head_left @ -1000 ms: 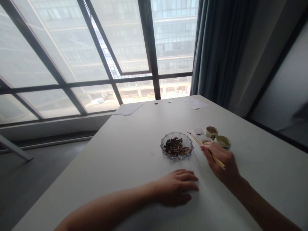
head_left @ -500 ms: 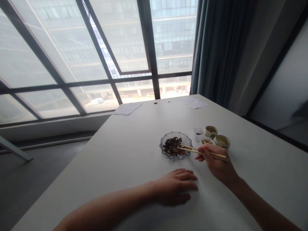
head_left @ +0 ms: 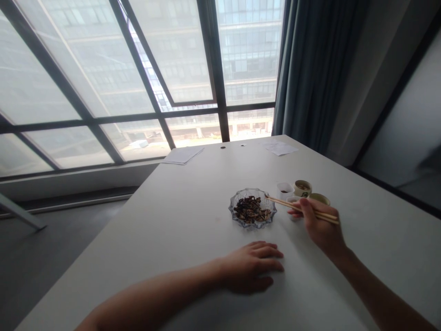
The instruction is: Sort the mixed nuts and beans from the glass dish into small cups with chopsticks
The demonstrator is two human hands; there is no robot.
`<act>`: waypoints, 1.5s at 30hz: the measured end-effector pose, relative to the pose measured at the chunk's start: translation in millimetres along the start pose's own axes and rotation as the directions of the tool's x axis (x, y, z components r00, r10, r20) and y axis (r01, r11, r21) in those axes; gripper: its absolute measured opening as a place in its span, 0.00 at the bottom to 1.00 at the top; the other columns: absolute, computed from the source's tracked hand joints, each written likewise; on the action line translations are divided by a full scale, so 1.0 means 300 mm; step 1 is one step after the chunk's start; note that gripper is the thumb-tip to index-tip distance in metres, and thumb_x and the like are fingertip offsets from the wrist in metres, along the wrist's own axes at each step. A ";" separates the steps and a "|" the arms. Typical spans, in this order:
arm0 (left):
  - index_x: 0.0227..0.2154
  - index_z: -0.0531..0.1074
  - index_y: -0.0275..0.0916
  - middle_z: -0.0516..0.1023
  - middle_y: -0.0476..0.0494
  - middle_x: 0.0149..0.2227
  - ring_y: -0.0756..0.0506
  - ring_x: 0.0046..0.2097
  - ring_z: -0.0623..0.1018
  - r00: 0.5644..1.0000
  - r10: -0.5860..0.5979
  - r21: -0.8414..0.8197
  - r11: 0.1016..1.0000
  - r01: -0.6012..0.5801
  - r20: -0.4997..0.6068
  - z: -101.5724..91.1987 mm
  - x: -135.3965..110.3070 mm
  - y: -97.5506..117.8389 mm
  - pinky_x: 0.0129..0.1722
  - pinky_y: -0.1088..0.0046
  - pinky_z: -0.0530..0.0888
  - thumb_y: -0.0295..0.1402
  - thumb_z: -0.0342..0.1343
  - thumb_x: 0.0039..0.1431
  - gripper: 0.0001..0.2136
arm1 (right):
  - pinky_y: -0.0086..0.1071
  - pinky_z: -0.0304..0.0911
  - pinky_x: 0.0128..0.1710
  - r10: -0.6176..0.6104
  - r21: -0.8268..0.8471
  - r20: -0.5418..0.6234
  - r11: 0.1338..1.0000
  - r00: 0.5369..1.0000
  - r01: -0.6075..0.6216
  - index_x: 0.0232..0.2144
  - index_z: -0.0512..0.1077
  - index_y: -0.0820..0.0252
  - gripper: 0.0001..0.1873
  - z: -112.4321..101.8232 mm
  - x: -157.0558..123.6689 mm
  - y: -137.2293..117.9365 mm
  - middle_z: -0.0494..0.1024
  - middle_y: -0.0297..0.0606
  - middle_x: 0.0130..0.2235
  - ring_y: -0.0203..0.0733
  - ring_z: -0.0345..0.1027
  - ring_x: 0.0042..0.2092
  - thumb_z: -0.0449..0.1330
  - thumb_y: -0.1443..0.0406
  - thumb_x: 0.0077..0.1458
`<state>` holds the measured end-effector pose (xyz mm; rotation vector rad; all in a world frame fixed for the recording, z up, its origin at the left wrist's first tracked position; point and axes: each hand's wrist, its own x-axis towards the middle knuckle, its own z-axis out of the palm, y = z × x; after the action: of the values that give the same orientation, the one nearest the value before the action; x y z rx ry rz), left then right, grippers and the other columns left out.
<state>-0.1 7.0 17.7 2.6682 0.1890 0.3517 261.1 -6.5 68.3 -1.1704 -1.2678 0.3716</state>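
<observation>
My right hand [head_left: 320,227] is closed around a pair of wooden chopsticks [head_left: 289,205]. Their tips are together over the right rim of a scalloped glass bowl [head_left: 237,222], with a small dark piece at the ends. Brown, dried-looking pieces [head_left: 251,209] lie in the bowl. My left hand [head_left: 255,266] rests flat on the table in front of the bowl, fingers spread, holding nothing. Beyond my right hand stand a small white cup [head_left: 285,187] with something dark inside, a cream cup [head_left: 302,186] with pieces in it, and a second cream cup [head_left: 320,197], partly covered.
A second white container [head_left: 292,200] is mostly hidden by my right hand. Paper sheets [head_left: 182,155] lie at the table's far left corner and another paper [head_left: 280,147] at the far right. Windows and a dark curtain [head_left: 310,69] stand behind the white table [head_left: 172,220].
The chopsticks have lifted from the pieces inside the glass bowl and moved right and up to its rim, their tips closing. My right hand has shifted right; my left hand stays in place.
</observation>
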 end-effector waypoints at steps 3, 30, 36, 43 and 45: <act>0.62 0.73 0.43 0.73 0.36 0.69 0.33 0.72 0.69 1.000 0.002 0.001 1.000 -0.002 -0.001 -0.002 0.000 0.002 0.74 0.54 0.62 0.37 0.59 0.72 0.18 | 0.40 0.81 0.33 -0.008 -0.072 -0.123 0.997 0.992 -0.001 0.32 0.82 0.57 0.24 -0.058 0.047 0.030 0.87 0.44 0.30 0.49 0.83 0.29 0.63 0.45 0.68; 0.62 0.73 0.43 0.73 0.36 0.69 0.33 0.72 0.69 1.000 0.006 -0.017 1.000 -0.006 -0.004 -0.003 0.003 0.000 0.75 0.54 0.61 0.37 0.59 0.72 0.19 | 0.45 0.85 0.30 0.173 0.169 0.149 0.966 0.974 -0.198 0.32 0.80 0.57 0.26 0.093 -0.043 0.055 0.87 0.44 0.31 0.55 0.86 0.32 0.66 0.41 0.62; 0.62 0.73 0.43 0.73 0.35 0.69 0.33 0.72 0.70 1.000 0.011 -0.007 1.000 -0.011 -0.012 -0.002 0.003 0.000 0.74 0.53 0.62 0.37 0.59 0.72 0.19 | 0.45 0.85 0.31 0.134 0.153 0.201 0.974 0.970 -0.166 0.33 0.83 0.56 0.24 0.115 -0.053 0.083 0.88 0.45 0.34 0.55 0.86 0.34 0.66 0.43 0.63; 0.62 0.73 0.42 0.73 0.35 0.68 0.33 0.72 0.69 1.000 0.011 -0.002 1.000 -0.011 -0.011 -0.004 0.002 0.000 0.74 0.54 0.62 0.36 0.59 0.72 0.19 | 0.43 0.84 0.34 0.115 0.151 0.056 0.981 0.992 -0.123 0.33 0.84 0.58 0.24 0.100 -0.041 0.074 0.88 0.45 0.31 0.52 0.85 0.30 0.66 0.44 0.64; 0.62 0.73 0.42 0.73 0.35 0.68 0.32 0.72 0.69 1.000 0.010 -0.004 1.000 -0.010 -0.008 -0.003 0.002 -0.002 0.74 0.54 0.62 0.37 0.59 0.72 0.19 | 0.41 0.84 0.34 0.113 0.148 -0.010 0.983 0.994 -0.111 0.33 0.83 0.59 0.25 0.075 -0.019 0.067 0.88 0.45 0.31 0.51 0.86 0.31 0.67 0.44 0.63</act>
<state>0.1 7.9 18.3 2.6647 0.1767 0.3664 246.9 8.2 45.2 -1.1185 -1.1414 0.5281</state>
